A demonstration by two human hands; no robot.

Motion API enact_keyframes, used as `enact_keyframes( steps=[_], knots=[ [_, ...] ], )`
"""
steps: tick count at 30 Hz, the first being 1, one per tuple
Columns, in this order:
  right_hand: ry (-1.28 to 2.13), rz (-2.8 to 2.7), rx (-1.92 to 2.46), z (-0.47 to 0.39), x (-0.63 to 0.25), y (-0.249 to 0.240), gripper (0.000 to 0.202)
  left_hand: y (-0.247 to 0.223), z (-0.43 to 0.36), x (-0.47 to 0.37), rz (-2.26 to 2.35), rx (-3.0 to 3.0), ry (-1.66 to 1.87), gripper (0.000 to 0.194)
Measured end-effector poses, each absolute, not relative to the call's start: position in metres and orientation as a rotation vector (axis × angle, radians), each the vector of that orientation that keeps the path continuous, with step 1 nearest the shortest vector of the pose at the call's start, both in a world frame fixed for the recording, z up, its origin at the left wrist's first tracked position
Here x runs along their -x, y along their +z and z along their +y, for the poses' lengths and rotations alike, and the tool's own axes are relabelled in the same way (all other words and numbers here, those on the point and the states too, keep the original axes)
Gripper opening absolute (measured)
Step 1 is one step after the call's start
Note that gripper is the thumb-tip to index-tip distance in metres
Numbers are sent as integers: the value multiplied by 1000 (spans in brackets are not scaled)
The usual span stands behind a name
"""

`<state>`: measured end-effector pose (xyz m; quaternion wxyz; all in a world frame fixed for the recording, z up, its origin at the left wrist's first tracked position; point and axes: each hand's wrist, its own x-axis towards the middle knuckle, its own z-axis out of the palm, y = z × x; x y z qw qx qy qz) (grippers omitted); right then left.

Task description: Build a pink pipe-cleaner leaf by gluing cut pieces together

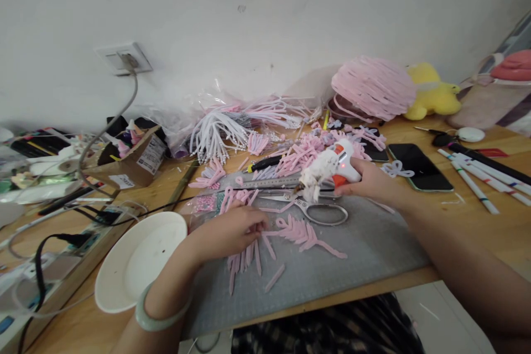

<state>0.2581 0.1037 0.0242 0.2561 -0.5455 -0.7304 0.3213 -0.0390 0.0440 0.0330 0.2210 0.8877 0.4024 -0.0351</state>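
**Pink sprig just right of left fingers, glue gun beyond it**

Pink fuzzy sprig [301,232] lies flat on the gray cutting mat [360,265], on the worktop [498,232]. Long axis runs mostly left to right, right end angled toward the wearer. Left hand [232,229] is nearer: its fingers sit just beside the sprig's left end. They're curled inward; can't tell whether they pinch a strand, tips are partly hidden.

Right hand [369,180] has its fingers wrapped around the handle of the white-and-orange glue gun [346,165]. Nozzle end, caked in white stuff, points left and down, on the far side of the sprig. Contact with anything below: can't tell.

Scissors [327,213] lie between nozzle and sprig, handles to the right. Loose pink cut pieces [244,263] fan out at the near side of the left hand. White plate [103,282] stands left of that forearm.
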Motion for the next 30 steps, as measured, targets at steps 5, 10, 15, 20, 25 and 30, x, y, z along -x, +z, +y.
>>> enact_keyframes(
  steps=[5,10,15,20,25,30],
  knots=[
    [1136,-2313,1214,102,-266,37,29,34,46,42,1178,-2507,-96,19],
    [1069,-2498,1132,101,-266,39,19,29,45,29,1130,-2598,59,22],
    [1079,-2541,1158,104,-270,37,17,21,34,7,797,-2669,169,20],
    [862,-2379,1364,110,-269,34,34,14,30,1,910,-2769,216,16],
    [652,-2245,1590,117,-257,17,43,10,31,4,1052,-2935,418,18],
    [468,-2207,1605,123,-253,-2,34,5,29,3,869,-2974,490,13]
  ],
)
